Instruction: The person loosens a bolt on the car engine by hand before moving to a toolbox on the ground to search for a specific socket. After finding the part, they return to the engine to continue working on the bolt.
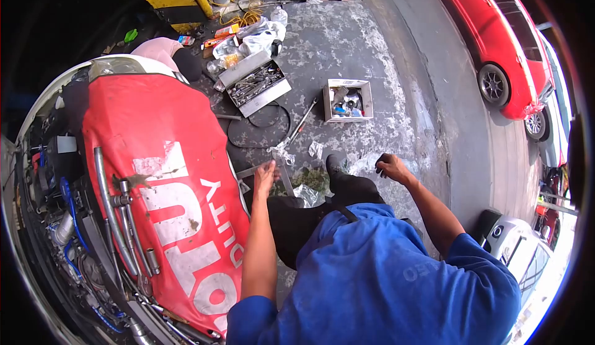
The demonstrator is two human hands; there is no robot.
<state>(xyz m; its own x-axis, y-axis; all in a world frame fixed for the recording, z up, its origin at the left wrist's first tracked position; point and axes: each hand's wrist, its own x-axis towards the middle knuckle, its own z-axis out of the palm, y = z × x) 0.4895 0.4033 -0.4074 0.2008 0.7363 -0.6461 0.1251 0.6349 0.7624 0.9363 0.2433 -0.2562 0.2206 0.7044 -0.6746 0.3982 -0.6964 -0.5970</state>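
My left hand (267, 174) hangs in front of my body beside the right edge of a red fender cover (149, 128). Its fingers are partly curled, and whether they hold anything is too small to tell. Out to the right, my right hand (392, 166) is over the floor with its fingers bent down; nothing can be made out in it. Wrenches and a ratchet (124, 187) lie on the cover. A metal toolbox (265, 102) full of tools stands open on the floor, with a white box (366, 102) of parts to its right.
An open engine bay (68, 233) is at the left. Another person (162, 52) is bent down beyond the cover. A long-handled tool (302, 122), a black hose and crumpled wrappers lie on the floor. A red car (496, 41) stands at the upper right.
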